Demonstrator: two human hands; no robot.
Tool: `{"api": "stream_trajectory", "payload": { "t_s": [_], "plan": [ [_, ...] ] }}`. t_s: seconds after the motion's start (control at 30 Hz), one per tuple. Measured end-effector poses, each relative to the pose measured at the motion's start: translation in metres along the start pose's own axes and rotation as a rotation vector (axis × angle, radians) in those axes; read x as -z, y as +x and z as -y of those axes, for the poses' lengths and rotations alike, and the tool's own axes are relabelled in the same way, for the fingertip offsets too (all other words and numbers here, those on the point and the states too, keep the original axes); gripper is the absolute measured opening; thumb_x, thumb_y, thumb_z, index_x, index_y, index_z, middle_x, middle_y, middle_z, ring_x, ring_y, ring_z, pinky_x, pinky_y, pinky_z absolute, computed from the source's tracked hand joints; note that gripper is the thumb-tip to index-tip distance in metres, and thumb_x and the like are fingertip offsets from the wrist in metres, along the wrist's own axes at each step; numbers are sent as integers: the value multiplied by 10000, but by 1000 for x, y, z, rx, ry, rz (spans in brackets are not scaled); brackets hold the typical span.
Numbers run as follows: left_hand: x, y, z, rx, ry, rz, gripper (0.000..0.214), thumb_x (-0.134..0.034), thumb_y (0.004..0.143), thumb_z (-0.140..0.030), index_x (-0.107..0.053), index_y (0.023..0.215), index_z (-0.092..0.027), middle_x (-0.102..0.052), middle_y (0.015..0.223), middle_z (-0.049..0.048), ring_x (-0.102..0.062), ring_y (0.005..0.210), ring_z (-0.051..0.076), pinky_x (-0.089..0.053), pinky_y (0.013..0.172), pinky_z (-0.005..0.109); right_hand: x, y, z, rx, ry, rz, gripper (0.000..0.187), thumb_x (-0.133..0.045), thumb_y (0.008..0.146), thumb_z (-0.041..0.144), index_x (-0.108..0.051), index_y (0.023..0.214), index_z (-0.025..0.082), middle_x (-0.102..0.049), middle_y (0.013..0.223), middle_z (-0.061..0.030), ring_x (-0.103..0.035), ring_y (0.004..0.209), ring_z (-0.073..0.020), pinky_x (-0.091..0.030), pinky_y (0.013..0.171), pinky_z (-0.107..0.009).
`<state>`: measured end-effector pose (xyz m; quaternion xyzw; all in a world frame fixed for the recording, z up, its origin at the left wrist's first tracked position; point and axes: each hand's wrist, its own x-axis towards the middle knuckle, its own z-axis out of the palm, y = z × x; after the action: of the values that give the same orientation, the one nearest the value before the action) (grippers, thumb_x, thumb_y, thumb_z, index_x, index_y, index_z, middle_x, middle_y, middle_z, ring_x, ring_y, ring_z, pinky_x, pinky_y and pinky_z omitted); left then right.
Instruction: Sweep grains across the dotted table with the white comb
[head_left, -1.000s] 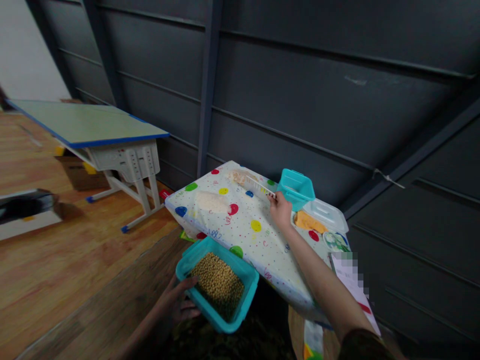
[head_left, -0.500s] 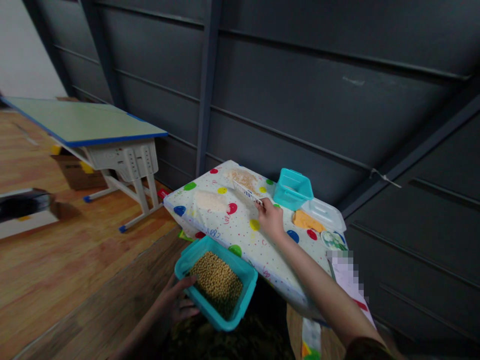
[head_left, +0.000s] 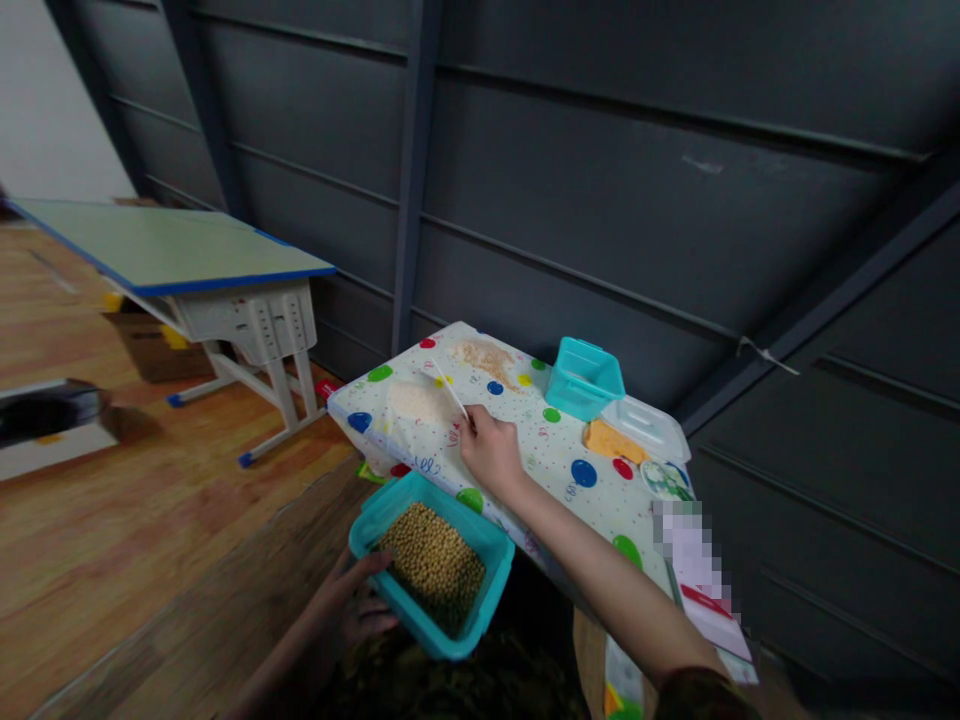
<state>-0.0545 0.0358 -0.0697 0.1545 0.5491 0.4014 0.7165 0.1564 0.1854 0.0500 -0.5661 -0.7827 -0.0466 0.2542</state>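
Note:
My left hand [head_left: 360,595] grips the near-left side of a turquoise plastic container [head_left: 496,565], thumb over the rim. Yellowish round beans [head_left: 431,545] fill much of it, with smaller green ones [head_left: 456,612] toward its near end. The container is held off the table's front edge. Over the tabletop, my right hand [head_left: 491,455] is closed around the end of a thin white plastic tool [head_left: 448,388], seen edge-on. Its far end is over or beside a pile of white grain [head_left: 416,402]. Farther back lies a pile of brownish grain [head_left: 486,357].
A balloon-print cloth covers the table [head_left: 540,470]. On its right are another turquoise container [head_left: 577,398], a clear lid [head_left: 660,432], an orange cloth [head_left: 611,440], a round green-and-white item [head_left: 666,480] and a clipboard [head_left: 709,610]. A dark panelled wall [head_left: 562,200] stands behind; a green-topped desk [head_left: 180,245] is left.
My right hand has moved left and slightly nearer with the white tool, from beside the brownish grain toward the white grain. The tool, whose slots showed before, has turned edge-on. My left hand and container stay put.

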Motion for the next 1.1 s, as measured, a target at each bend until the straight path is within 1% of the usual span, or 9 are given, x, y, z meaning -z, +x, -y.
{"api": "stream_trajectory", "payload": {
  "t_s": [0.13,0.27,0.33,0.43,0.57,0.73,0.83,0.97,1.1],
  "plan": [
    [-1,-2,-2,-3,2,-25,1101,-1034,663,-535,-498,1587,-268,-798,1073,96,-843,795,340,-672,759,441,-2,0,11,7,43,-12,240,-592,1071,208,-791,1204,222,-891,1007,-75,-838,853,-241,-518,711,-269],
    [1,-2,0,1,-14,-23,1123,-1022,660,-586,-501,1610,-290,-798,1266,144,-860,902,366,-676,832,459,10,4,-3,-97,113,-115,194,-576,1066,266,-755,997,234,-832,839,-58,-787,756,-238,-488,684,-275],
    [3,-2,0,-1,0,3,1124,-1011,664,-628,-504,1606,-281,-807,1239,143,-859,915,365,-676,851,458,21,8,-17,-159,160,-189,202,-583,1049,300,-709,901,245,-795,783,-57,-767,732,-245,-484,688,-286],
    [2,-2,0,-8,20,18,1132,-1006,669,-643,-485,1604,-275,-822,1147,116,-858,891,357,-680,830,448,34,8,-38,-223,205,-280,192,-600,1007,330,-659,838,258,-774,759,-61,-754,716,-251,-481,680,-300],
    [-2,-3,-1,-9,19,25,1088,-1005,668,-622,-520,1571,-257,-825,1100,108,-848,848,342,-666,809,439,36,-4,-50,-197,201,-300,190,-592,973,345,-632,802,271,-755,723,-54,-744,695,-241,-497,670,-295],
    [-2,-4,-1,26,4,-1,1178,-1017,645,-606,-474,1641,-293,-816,1168,117,-838,922,361,-640,883,464,22,-16,-34,-145,156,-209,113,-613,980,333,-675,920,259,-795,776,-68,-778,713,-257,-509,662,-294],
    [-2,-6,-2,23,8,11,1214,-1021,645,-620,-447,1660,-278,-798,1230,144,-825,876,326,-640,866,452,15,-13,-16,-113,173,-146,105,-610,1000,297,-688,1047,244,-827,845,-74,-806,763,-260,-522,686,-288],
    [-1,-8,-4,-14,-2,27,1110,-998,712,-585,-474,1635,-260,-801,1174,132,-830,832,322,-651,814,433,6,-2,4,-95,141,-102,122,-591,1014,275,-675,1087,225,-824,867,-97,-791,752,-264,-493,667,-293],
    [1,-7,-2,-11,-6,34,1038,-991,739,-563,-501,1607,-275,-818,1128,108,-838,818,311,-667,817,432,-6,11,20,-105,141,-113,132,-549,1003,247,-655,1079,226,-806,842,-94,-766,743,-266,-458,648,-295]
  ]
}}
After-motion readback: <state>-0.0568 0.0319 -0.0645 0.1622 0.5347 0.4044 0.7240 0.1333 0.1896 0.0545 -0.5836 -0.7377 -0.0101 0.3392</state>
